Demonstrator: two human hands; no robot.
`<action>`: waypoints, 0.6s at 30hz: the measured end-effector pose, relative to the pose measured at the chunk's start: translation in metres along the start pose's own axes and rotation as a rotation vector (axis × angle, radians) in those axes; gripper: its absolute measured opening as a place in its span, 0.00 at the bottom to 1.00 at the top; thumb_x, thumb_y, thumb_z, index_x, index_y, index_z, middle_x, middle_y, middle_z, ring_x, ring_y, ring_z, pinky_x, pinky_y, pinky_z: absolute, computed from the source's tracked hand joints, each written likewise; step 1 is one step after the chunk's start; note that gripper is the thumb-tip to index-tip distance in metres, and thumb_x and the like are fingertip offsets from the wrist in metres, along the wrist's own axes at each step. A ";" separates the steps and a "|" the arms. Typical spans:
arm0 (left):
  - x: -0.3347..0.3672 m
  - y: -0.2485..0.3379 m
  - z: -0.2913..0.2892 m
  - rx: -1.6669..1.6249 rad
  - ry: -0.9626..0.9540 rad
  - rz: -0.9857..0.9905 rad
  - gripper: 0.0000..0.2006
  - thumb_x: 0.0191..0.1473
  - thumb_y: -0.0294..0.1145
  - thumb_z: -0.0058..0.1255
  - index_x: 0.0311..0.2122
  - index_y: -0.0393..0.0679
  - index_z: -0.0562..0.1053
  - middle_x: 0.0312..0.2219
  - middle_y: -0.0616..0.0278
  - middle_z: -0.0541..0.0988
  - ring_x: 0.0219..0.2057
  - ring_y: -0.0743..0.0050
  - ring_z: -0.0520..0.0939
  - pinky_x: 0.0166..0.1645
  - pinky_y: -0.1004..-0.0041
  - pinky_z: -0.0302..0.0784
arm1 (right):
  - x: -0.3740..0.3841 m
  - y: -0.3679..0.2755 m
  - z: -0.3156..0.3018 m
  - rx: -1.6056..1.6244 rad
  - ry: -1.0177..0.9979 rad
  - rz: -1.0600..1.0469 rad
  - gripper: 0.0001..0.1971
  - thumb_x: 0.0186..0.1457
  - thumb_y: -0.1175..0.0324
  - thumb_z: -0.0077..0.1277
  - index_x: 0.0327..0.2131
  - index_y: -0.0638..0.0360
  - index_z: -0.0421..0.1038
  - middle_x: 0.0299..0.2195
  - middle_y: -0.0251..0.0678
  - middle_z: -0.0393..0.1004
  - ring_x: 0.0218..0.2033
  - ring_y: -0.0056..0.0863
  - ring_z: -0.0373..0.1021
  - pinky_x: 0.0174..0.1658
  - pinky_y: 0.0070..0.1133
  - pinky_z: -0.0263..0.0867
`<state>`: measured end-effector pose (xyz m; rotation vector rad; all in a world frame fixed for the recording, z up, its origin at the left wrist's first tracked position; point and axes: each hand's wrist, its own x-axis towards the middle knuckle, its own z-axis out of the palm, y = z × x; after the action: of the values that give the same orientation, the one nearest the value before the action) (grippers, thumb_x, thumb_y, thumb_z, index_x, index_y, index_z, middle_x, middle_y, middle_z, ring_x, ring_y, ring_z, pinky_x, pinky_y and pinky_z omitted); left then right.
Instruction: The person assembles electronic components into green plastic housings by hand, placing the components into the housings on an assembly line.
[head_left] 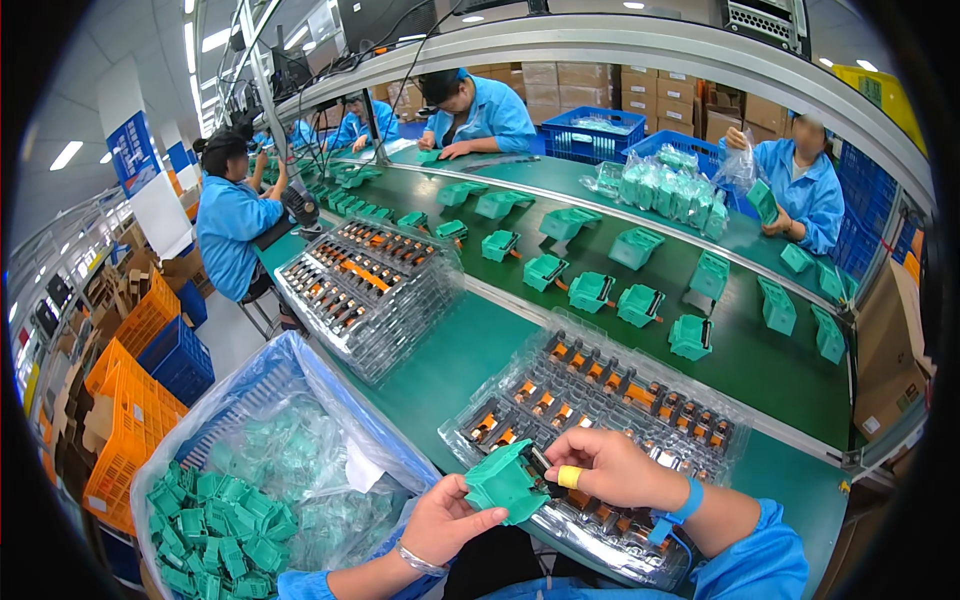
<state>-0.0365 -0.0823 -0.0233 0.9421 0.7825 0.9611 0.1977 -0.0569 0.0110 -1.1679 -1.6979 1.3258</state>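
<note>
My left hand [445, 522] is closed around the left side of a green plastic housing [505, 484], thumb along its lower edge. My right hand [618, 470], with yellow tape on one finger and a blue wrist strap, pinches a small black part [540, 464] at the housing's right side. Whether this part sits inside the housing or only touches it, I cannot tell. Beneath both hands lies a clear plastic tray [455, 437] with rows of black-and-orange components [640, 394]. A blue crate with a plastic liner [385, 440] stands to the left, holding many green housings [225, 530].
A stack of clear trays [405, 345] with more components stands at the left bench edge. Beyond it, green housings [640, 304] line a green conveyor [745, 385]. Co-workers in blue work across and at left. A metal frame [560, 40] spans overhead; orange crates [135, 450] stand left.
</note>
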 end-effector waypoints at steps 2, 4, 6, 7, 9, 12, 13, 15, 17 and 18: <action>0.000 0.001 0.000 -0.004 -0.002 0.002 0.14 0.46 0.20 0.56 0.37 0.38 0.64 0.38 0.59 0.73 0.41 0.73 0.76 0.47 0.73 0.73 | 0.002 0.009 -0.001 0.112 -0.045 -0.001 0.08 0.50 0.72 0.53 0.34 0.64 0.69 0.28 0.31 0.73 0.30 0.17 0.69 0.34 0.17 0.66; -0.002 0.002 0.001 -0.002 -0.015 0.012 0.14 0.46 0.20 0.56 0.37 0.38 0.64 0.37 0.59 0.73 0.41 0.73 0.76 0.47 0.73 0.73 | 0.001 0.005 0.004 0.145 0.003 -0.008 0.08 0.50 0.73 0.53 0.35 0.64 0.69 0.29 0.32 0.73 0.30 0.16 0.69 0.34 0.16 0.66; -0.003 0.003 0.003 -0.002 -0.031 0.019 0.14 0.46 0.19 0.56 0.37 0.37 0.64 0.37 0.59 0.73 0.41 0.73 0.76 0.47 0.73 0.73 | 0.000 0.004 0.005 0.177 0.055 -0.011 0.09 0.49 0.74 0.53 0.35 0.65 0.68 0.29 0.32 0.73 0.31 0.16 0.68 0.34 0.16 0.65; -0.004 0.004 0.005 0.024 -0.034 0.037 0.15 0.45 0.19 0.56 0.37 0.37 0.64 0.37 0.59 0.73 0.40 0.73 0.76 0.47 0.73 0.73 | 0.000 0.004 0.005 0.203 -0.006 0.011 0.08 0.49 0.74 0.53 0.34 0.65 0.68 0.29 0.32 0.73 0.30 0.16 0.68 0.34 0.16 0.65; -0.005 0.006 0.007 0.051 -0.039 0.050 0.15 0.45 0.19 0.56 0.37 0.36 0.64 0.37 0.60 0.73 0.40 0.73 0.76 0.47 0.73 0.73 | 0.000 0.007 0.005 0.233 -0.063 0.036 0.08 0.49 0.73 0.53 0.33 0.64 0.68 0.28 0.32 0.73 0.29 0.15 0.68 0.33 0.15 0.65; -0.008 0.008 0.009 0.112 -0.049 0.053 0.15 0.44 0.19 0.58 0.37 0.36 0.65 0.36 0.60 0.73 0.40 0.74 0.76 0.46 0.73 0.73 | -0.002 0.009 0.002 0.075 -0.119 0.086 0.08 0.49 0.72 0.53 0.32 0.63 0.67 0.26 0.31 0.72 0.27 0.15 0.67 0.31 0.15 0.64; -0.009 0.008 0.010 0.141 -0.062 0.086 0.16 0.43 0.19 0.58 0.37 0.36 0.65 0.36 0.60 0.73 0.40 0.74 0.76 0.46 0.73 0.73 | -0.001 0.005 0.000 0.039 -0.158 0.108 0.08 0.49 0.72 0.54 0.33 0.63 0.67 0.27 0.30 0.71 0.29 0.13 0.67 0.32 0.14 0.65; -0.010 0.008 0.011 0.171 -0.076 0.118 0.16 0.43 0.20 0.59 0.37 0.36 0.65 0.36 0.60 0.73 0.40 0.74 0.76 0.46 0.73 0.73 | -0.002 0.004 -0.001 0.005 -0.196 0.129 0.09 0.50 0.73 0.55 0.33 0.64 0.66 0.28 0.28 0.70 0.31 0.12 0.67 0.34 0.12 0.66; -0.009 0.009 0.012 0.136 -0.089 0.117 0.16 0.43 0.19 0.59 0.37 0.36 0.66 0.36 0.61 0.73 0.39 0.74 0.76 0.46 0.73 0.73 | -0.004 0.006 -0.001 0.011 -0.190 0.088 0.09 0.50 0.72 0.55 0.32 0.63 0.66 0.27 0.27 0.70 0.31 0.10 0.66 0.32 0.12 0.65; -0.008 0.007 0.011 0.138 -0.094 0.117 0.16 0.43 0.19 0.59 0.37 0.36 0.66 0.36 0.61 0.73 0.39 0.74 0.76 0.46 0.73 0.73 | -0.006 0.007 0.000 0.010 -0.185 0.087 0.09 0.50 0.72 0.55 0.32 0.63 0.66 0.27 0.27 0.70 0.31 0.10 0.66 0.32 0.12 0.65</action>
<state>-0.0321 -0.0912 -0.0111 1.1552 0.7271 0.9661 0.2016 -0.0615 0.0046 -1.1552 -1.7841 1.5353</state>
